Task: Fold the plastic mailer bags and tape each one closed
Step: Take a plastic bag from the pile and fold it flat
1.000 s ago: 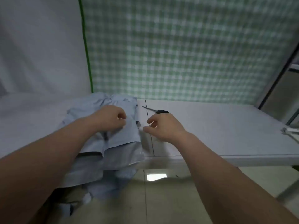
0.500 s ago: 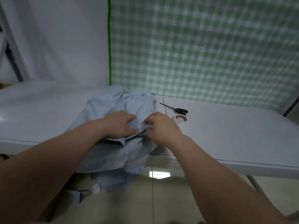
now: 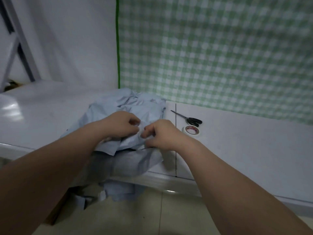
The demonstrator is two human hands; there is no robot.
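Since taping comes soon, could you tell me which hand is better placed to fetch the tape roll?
Right, I'd judge. The tape roll lies on the table just beyond the right hand, while the left hand is farther away, its grip on the mailer bag.

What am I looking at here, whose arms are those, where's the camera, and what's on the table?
No machine here: these are a person's two bare arms, filmed by one camera worn on the head, looking forward and down. A white table carries a crumpled pile of pale blue mailer bags, some hanging over the near edge. The left hand and the right hand both pinch plastic on top of the pile. Right of it lie black-handled scissors and a roll of tape, untouched. Behind hangs a green checked cloth.
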